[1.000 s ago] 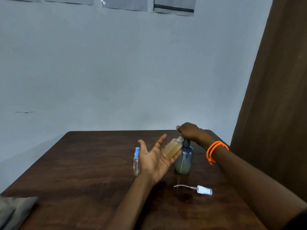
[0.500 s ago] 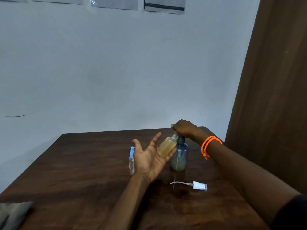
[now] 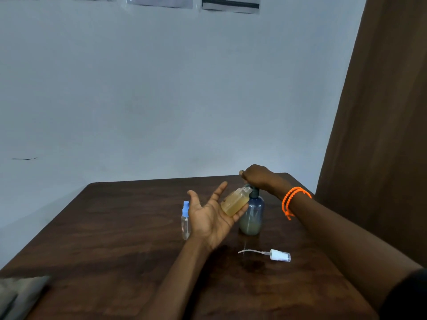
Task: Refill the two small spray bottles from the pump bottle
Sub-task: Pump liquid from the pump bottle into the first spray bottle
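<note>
A blue-grey pump bottle [image 3: 251,215] stands on the brown table [image 3: 115,227], with a little pale liquid at its bottom. My right hand [image 3: 256,175] rests closed over the pump head. My left hand [image 3: 210,215] lies palm up beside it and holds a small uncapped spray bottle [image 3: 234,202] of amber liquid tilted, its neck right under the pump nozzle. The thumb and forefinger stick out; the other fingers cradle the bottle. A second small clear spray bottle [image 3: 185,221] with a blue cap stands upright just left of my left hand. A white spray cap [image 3: 277,255] with its dip tube lies on the table in front.
A grey cloth [image 3: 18,294] lies at the table's near left corner. A brown curtain [image 3: 379,135] hangs close to the table's right side. A pale wall stands behind the table's far edge.
Both hands and the bottles keep the same pose. Only the camera has shifted slightly.
</note>
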### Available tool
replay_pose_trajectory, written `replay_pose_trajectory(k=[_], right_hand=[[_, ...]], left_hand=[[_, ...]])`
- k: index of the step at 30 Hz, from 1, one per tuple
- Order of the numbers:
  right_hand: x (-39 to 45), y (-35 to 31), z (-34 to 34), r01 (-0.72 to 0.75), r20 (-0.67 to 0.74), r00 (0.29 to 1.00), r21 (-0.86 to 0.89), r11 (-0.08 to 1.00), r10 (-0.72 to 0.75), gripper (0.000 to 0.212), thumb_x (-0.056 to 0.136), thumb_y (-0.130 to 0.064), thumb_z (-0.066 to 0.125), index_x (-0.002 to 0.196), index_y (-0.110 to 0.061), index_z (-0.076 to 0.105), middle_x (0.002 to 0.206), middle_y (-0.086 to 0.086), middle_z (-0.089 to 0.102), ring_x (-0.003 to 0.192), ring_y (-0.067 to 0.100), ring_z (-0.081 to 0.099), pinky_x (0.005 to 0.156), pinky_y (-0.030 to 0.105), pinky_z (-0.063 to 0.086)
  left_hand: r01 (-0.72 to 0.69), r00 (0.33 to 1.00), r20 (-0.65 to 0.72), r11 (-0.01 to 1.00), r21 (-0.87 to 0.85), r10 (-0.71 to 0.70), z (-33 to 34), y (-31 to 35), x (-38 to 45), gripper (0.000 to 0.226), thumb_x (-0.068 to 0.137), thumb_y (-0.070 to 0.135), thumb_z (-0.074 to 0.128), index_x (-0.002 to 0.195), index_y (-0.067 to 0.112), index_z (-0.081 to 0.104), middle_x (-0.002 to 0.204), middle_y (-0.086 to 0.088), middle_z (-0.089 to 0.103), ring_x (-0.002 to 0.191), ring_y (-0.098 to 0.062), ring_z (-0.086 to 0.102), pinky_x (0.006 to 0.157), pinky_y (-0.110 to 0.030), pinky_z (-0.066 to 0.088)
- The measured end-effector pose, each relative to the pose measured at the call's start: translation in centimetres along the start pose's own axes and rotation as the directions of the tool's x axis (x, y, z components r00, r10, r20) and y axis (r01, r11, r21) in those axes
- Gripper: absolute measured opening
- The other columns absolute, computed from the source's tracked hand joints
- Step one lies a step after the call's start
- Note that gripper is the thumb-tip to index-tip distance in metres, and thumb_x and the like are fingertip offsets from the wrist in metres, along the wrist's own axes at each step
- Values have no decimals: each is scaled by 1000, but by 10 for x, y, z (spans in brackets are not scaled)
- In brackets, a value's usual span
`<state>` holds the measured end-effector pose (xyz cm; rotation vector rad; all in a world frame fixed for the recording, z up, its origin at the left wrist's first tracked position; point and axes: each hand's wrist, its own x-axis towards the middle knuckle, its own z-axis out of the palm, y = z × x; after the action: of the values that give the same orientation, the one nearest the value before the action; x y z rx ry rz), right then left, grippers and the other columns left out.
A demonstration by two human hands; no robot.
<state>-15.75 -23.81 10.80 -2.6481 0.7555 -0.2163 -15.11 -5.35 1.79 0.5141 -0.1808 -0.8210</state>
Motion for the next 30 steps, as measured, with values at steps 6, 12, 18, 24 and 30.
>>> replay_pose_trajectory(k=[6, 12, 18, 24, 30], right_hand=[[2, 2, -1, 4, -28, 1000, -38, 999, -5, 35, 91, -38, 39, 65, -16, 46, 72, 3, 52, 76, 25, 49, 77, 41, 42], [4, 2, -2, -4, -12, 1000, -62, 998, 3, 34, 89, -38, 37, 64, -17, 42, 69, 3, 50, 69, 22, 45, 73, 41, 38], [3, -2, 0, 2, -28, 1000, -83, 997, -5, 33, 91, -38, 38, 67, -17, 45, 73, 2, 51, 80, 26, 51, 81, 43, 42], [-6, -4, -1, -28, -69, 997, -81, 996, 22, 34, 96, -36, 39, 69, -17, 46, 77, 1, 53, 81, 23, 49, 84, 40, 38], [-2, -3, -1, 5, -13, 1000, -96, 995, -6, 36, 95, -35, 39, 65, -16, 44, 71, 2, 50, 78, 25, 50, 77, 39, 41]], left_hand=[[8, 1000, -19, 999, -35, -9, -2, -2, -2, 104, 85, 92, 30, 150, 14, 52, 144, -34, 57, 139, -49, 52, 119, -64, 36], [-4, 999, -33, 998, -69, 2, -3, 0, -1, 103, 85, 92, 31, 149, 13, 53, 147, -34, 56, 141, -50, 50, 116, -64, 40], [-7, 1000, -14, 998, -68, 6, -3, 0, 1, 104, 84, 93, 32, 150, 14, 52, 149, -33, 54, 140, -49, 52, 114, -64, 42], [3, 1000, -9, 998, -70, -3, 2, -3, -4, 102, 86, 92, 32, 150, 15, 52, 145, -33, 57, 137, -48, 55, 118, -63, 38], [4, 1000, -8, 997, -76, -5, 1, -2, -5, 104, 85, 92, 31, 150, 14, 52, 146, -33, 57, 137, -49, 55, 115, -63, 42]])
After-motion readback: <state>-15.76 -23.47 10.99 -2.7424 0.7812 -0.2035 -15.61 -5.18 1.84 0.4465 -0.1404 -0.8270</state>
